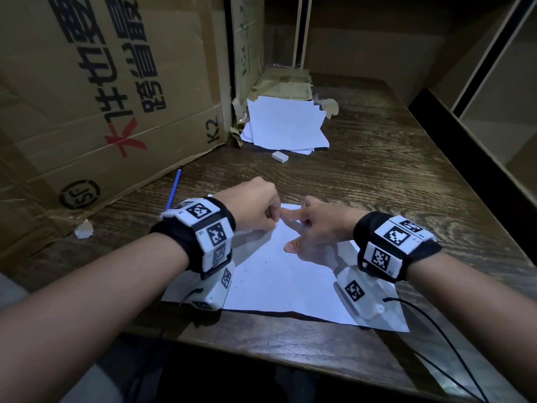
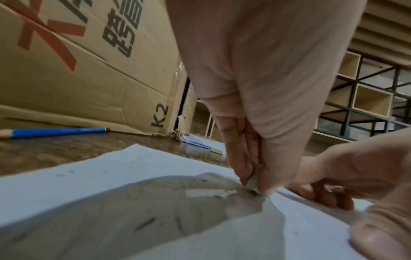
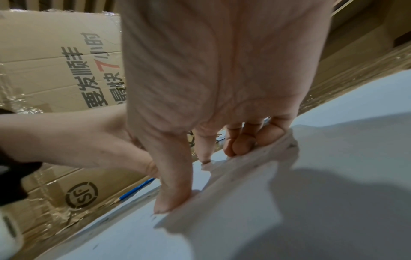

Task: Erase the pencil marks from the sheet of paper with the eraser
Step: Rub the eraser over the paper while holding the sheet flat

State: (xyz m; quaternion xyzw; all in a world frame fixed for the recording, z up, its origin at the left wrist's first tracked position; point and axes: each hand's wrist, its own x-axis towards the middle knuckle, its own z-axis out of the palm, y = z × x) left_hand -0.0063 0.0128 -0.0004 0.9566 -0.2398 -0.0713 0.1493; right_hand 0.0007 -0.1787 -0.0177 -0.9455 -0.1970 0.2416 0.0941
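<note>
Sheet of paper (image 1: 279,286) lies flat on the dark wood table (image 1: 377,175), white, with a few short grey pencil marks (image 2: 144,223) and specks scattered across it. Left hand (image 1: 250,206) pinches a small, worn white eraser (image 2: 253,183) between thumb and fingertips, its grey-smudged tip touching the sheet. Right hand (image 1: 316,225) is spread, thumb and fingertips pressing the paper just beside the eraser. A blue pencil (image 1: 174,189) lies left of the sheet; a second white eraser block (image 1: 279,156) sits farther back.
</note>
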